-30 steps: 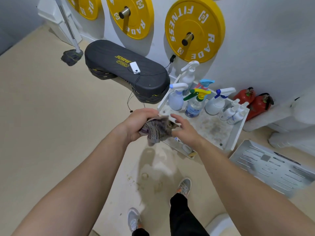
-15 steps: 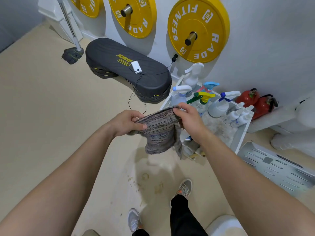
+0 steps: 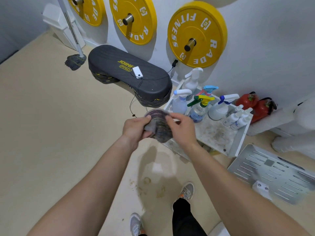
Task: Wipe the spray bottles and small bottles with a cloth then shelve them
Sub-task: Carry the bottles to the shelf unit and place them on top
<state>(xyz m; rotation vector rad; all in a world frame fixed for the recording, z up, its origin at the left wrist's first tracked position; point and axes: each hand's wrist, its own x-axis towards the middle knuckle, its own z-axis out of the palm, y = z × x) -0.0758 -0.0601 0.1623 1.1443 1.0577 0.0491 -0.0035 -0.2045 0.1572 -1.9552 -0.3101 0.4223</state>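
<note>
A: What's standing on the white rectangular rimmed plastic shelf (image 3: 238, 142)?
B: Five trigger-head plastic spray bottles (image 3: 179, 103) are standing at the back, two small white bottles (image 3: 232, 116) by the right rim. Front's looking grimy.
A: & next to it?
B: A grey slotted metal tray (image 3: 272, 172) is lying on the beige floor (image 3: 51, 133).

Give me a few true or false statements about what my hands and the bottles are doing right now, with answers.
1. The left hand and right hand both hold the cloth. True.
2. The right hand grips a spray bottle. False: the spray bottles stand untouched on the white shelf.
3. The small bottles stand right of the spray bottles. True.
4. The weight plates on the wall are red. False: they are yellow.
</note>
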